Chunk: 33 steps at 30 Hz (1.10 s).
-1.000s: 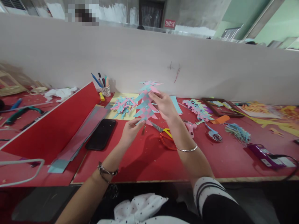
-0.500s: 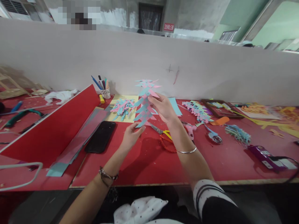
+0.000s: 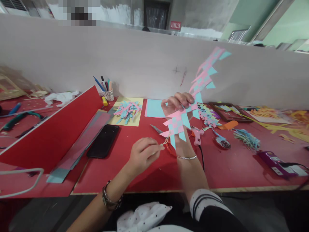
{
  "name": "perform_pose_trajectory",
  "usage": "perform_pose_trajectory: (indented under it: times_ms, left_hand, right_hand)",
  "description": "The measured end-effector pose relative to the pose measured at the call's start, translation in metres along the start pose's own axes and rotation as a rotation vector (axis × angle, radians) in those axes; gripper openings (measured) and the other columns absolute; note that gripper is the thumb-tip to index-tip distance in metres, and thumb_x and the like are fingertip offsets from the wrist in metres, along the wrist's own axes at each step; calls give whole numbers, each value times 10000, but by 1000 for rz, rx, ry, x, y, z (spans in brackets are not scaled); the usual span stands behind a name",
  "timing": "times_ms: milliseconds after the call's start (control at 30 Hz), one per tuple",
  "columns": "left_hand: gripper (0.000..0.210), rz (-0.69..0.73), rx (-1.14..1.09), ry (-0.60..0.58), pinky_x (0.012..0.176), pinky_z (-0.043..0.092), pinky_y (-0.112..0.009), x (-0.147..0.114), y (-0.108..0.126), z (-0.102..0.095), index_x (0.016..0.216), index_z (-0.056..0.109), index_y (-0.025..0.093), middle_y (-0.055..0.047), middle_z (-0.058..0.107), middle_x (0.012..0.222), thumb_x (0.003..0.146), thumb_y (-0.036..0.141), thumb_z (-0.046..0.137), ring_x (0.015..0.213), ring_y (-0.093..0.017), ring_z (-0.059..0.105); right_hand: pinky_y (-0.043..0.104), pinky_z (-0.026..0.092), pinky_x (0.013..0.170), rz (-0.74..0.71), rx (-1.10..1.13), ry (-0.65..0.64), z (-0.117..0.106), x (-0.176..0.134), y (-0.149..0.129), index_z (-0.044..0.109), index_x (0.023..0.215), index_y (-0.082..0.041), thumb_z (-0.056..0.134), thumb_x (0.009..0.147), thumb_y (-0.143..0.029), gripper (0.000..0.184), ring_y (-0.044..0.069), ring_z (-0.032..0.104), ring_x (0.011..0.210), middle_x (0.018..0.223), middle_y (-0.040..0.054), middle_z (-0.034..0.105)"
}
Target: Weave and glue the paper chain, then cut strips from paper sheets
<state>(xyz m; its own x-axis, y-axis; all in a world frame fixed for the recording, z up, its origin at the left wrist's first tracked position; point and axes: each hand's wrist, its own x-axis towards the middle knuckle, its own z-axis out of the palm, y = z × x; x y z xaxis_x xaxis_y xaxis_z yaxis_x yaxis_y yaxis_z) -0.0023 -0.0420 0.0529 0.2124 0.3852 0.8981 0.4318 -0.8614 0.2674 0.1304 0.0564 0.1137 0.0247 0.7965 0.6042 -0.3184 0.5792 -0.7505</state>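
A long woven strip of pink and blue paper (image 3: 175,123), with pointed tabs along its edges, hangs slantwise in the air. My right hand (image 3: 177,101) is closed around its middle. Its upper part reaches up to the right in front of the white partition. At the strip's lower end is a thin pale cord (image 3: 166,140), and my left hand (image 3: 145,153) pinches the end of it. Scissors (image 3: 156,128) lie on the red table just behind, partly hidden by the strip.
Cut pink and blue paper pieces (image 3: 127,111) lie on yellow paper. A black phone (image 3: 103,141) lies left, beside a red upright board (image 3: 72,129). A pink glue gun (image 3: 197,137), another woven paper piece (image 3: 208,115) and a purple power strip (image 3: 275,163) are on the right.
The woven strip has been swung up and to the right and turned, so its length now shows. My left hand has moved from the strip's lower tabs to the cord.
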Motion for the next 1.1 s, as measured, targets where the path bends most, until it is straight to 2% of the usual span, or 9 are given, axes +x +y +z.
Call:
perform_pose_trajectory:
  times_ms: [133, 300, 467, 567, 667, 933, 1033, 1100]
  left_hand:
    - [116, 109, 29, -31, 578, 454, -199, -5, 3, 3, 815, 573, 205, -3, 602, 700, 814, 118, 496, 630, -89, 575]
    - [110, 126, 43, -68, 577, 448, -199, -10, 5, 4, 813, 571, 198, 6, 611, 705, 837, 146, 478, 635, -82, 586]
    - [91, 104, 31, -96, 602, 456, -197, -16, 6, 6, 806, 570, 196, 2, 616, 737, 824, 149, 494, 653, -77, 588]
    - [104, 96, 25, -105, 602, 456, -195, -18, 7, 7, 813, 575, 200, -7, 619, 754, 814, 138, 491, 672, -81, 594]
    - [129, 82, 4, -131, 599, 457, -199, -19, 10, 8, 804, 581, 203, -11, 628, 753, 787, 122, 483, 667, -85, 598]
    - [157, 33, -98, -225, 537, 429, -211, -25, 9, 11, 743, 578, 180, 10, 627, 582, 731, 86, 453, 490, -81, 539]
    - [165, -41, -130, -222, 518, 418, -215, -17, 10, 6, 756, 586, 178, 26, 596, 518, 759, 92, 445, 439, -81, 490]
    - [167, -93, -199, -227, 524, 419, -218, -7, 17, -4, 782, 593, 182, 25, 599, 521, 774, 99, 449, 454, -86, 493]
  right_hand:
    - [379, 347, 828, -9, 247, -27, 7, -1, 3, 449, 626, -289, 379, 722, -647, 377, 144, 262, 527, 590, -27, 303]
    - [325, 391, 695, 18, 577, 8, 12, 0, 9, 339, 521, -244, 520, 722, -485, 362, 115, 135, 451, 497, -66, 196]
    - [282, 395, 613, -4, 811, -69, 16, 0, 12, 340, 500, -238, 583, 708, -345, 338, 103, 130, 418, 475, -81, 197]
    - [275, 400, 614, 13, 832, -91, 17, -2, 10, 334, 495, -234, 587, 712, -307, 341, 98, 143, 413, 480, -82, 203]
    - [289, 401, 643, 58, 768, -46, 18, -5, 7, 311, 499, -229, 560, 733, -313, 352, 102, 149, 423, 482, -79, 209]
    - [270, 400, 578, 76, 757, -4, 25, -6, 4, 211, 513, -211, 571, 692, -296, 410, 96, 90, 437, 498, -80, 136]
    - [283, 396, 573, 72, 751, 37, 26, -7, 6, 233, 513, -221, 569, 677, -332, 391, 102, 92, 445, 499, -77, 147]
    - [302, 403, 608, 61, 708, 40, 24, -7, 8, 269, 513, -233, 567, 675, -368, 365, 109, 124, 449, 502, -74, 164]
